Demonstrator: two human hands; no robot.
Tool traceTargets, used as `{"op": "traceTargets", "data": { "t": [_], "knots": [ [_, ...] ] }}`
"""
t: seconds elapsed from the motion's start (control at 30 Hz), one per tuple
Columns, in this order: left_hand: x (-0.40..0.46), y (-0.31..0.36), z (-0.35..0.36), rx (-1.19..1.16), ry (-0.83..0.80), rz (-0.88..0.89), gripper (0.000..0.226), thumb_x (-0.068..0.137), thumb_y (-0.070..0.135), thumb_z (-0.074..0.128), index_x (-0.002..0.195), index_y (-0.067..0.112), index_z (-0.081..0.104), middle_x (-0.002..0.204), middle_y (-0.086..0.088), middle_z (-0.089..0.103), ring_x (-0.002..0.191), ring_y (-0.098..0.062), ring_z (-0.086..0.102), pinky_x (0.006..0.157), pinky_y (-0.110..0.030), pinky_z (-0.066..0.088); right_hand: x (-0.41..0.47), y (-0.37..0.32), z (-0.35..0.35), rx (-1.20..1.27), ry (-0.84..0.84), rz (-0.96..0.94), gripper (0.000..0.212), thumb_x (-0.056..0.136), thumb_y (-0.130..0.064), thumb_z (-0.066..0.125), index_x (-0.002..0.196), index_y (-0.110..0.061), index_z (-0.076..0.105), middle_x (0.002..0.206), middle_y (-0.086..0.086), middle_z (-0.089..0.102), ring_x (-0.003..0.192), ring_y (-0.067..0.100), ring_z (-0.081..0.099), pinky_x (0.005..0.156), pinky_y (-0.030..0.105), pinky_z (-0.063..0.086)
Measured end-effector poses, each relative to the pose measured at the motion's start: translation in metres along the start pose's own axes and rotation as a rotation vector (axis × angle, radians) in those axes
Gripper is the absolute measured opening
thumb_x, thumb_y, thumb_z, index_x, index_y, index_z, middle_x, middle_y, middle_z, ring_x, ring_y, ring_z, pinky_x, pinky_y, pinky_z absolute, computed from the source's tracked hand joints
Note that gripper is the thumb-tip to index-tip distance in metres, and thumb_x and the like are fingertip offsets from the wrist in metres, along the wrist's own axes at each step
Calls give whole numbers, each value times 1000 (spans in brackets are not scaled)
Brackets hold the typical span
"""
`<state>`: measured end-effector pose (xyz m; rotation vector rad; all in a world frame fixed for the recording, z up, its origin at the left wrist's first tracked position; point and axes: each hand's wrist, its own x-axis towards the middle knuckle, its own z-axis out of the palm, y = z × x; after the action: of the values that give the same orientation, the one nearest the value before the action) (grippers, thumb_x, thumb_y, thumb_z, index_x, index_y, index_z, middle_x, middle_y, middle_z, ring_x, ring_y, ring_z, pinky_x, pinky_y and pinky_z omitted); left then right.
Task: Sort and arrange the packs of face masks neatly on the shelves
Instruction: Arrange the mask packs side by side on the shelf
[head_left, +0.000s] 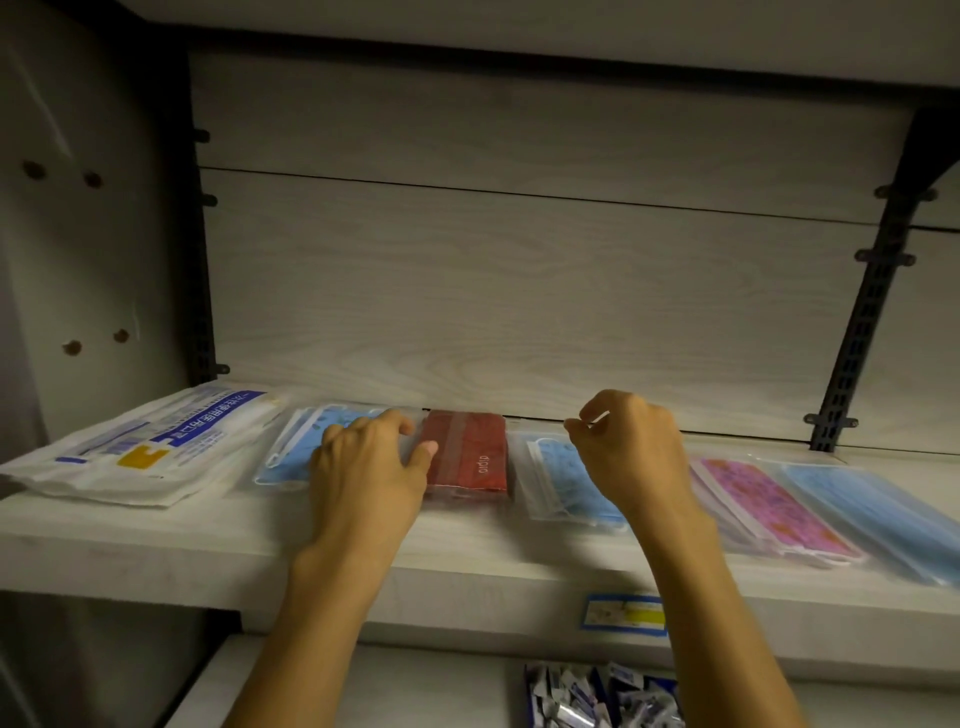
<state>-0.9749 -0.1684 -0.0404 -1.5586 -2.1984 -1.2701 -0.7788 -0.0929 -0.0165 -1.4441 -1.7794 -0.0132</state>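
Mask packs lie in a row on a pale wooden shelf (156, 545). From the left: a large white pack with blue print (140, 441), a light-blue pack (291, 452), a red pack (467, 452), another light-blue pack (556, 483), a pink patterned pack (769, 504) and a plain blue pack (872, 514). My left hand (369, 467) lies flat on the light-blue pack, its thumb against the red pack's left edge. My right hand (628, 447) hovers over the second light-blue pack with fingers curled; whether it pinches the clear wrapper is unclear.
A price label (623, 613) is stuck on the shelf's front edge. On the lower shelf stands a bin of small wrapped items (602, 696). Black slotted uprights (862, 332) stand at both sides of the wood back panel (519, 291). Another shelf sits overhead.
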Motion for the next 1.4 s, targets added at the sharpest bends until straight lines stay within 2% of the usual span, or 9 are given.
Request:
{"op": "traceTargets", "data": {
  "t": [0.17,0.47,0.6,0.8,0.93,1.07,1.13,1.27,1.4],
  "knots": [
    [-8,-4,-16,-42,14,107,30,88,38,63,111,19,66,106,-3,68,103,-24,56,85,-39,48,-16,-20,-3,-6,-4,-93,25,91,-31,63,109,-15,68,101,7,71,94,27,64,75,38,54],
    [-30,-28,-43,-139,7,255,23,86,31,66,106,20,67,99,-2,68,96,-25,56,81,-40,48,-71,-55,-6,-73,-51,-192,25,93,-35,59,113,-21,64,101,-1,69,91,19,63,74,34,53],
    [-47,-25,-39,-196,-17,341,17,84,28,68,99,21,68,93,1,69,87,-25,55,77,-37,47,-105,-46,-12,-99,-39,-146,27,92,-35,61,115,-21,63,98,-1,69,92,18,62,75,38,54],
    [-73,-3,-34,-246,-85,413,18,87,27,64,104,22,67,99,4,69,90,-21,53,78,-32,42,-130,-17,-43,-159,-24,-41,27,92,-36,60,116,-24,62,96,-1,69,88,17,62,78,40,54],
    [-86,25,-32,-267,-96,450,20,88,26,63,107,22,66,101,4,68,93,-20,52,77,-31,40,-135,-2,-67,-165,-16,-28,27,91,-36,61,115,-22,62,97,0,69,87,16,63,80,40,55],
    [-105,68,-24,-279,-142,481,25,92,30,59,115,25,62,107,6,66,99,-16,50,74,-26,34,-143,29,-101,-204,-14,-9,27,92,-35,60,116,-22,61,99,-1,68,87,14,62,78,31,54],
    [-118,92,-16,-300,-160,499,24,92,30,59,115,25,63,107,6,66,100,-16,50,76,-27,35,-149,50,-123,-237,-16,11,28,93,-36,59,118,-23,60,99,-2,68,87,12,62,77,27,52],
    [-153,144,0,-315,-215,528,24,92,31,57,115,25,62,108,6,65,102,-17,49,81,-28,37,-164,97,-171,-282,8,63,29,93,-37,58,118,-23,60,98,-3,68,88,13,64,82,34,55],
    [-188,197,17,-319,-247,576,26,94,33,54,120,28,58,113,8,63,105,-13,47,85,-26,38,-178,143,-219,-311,-3,103,29,93,-34,58,118,-20,59,100,-1,67,86,13,63,81,30,54]
  ]
}}
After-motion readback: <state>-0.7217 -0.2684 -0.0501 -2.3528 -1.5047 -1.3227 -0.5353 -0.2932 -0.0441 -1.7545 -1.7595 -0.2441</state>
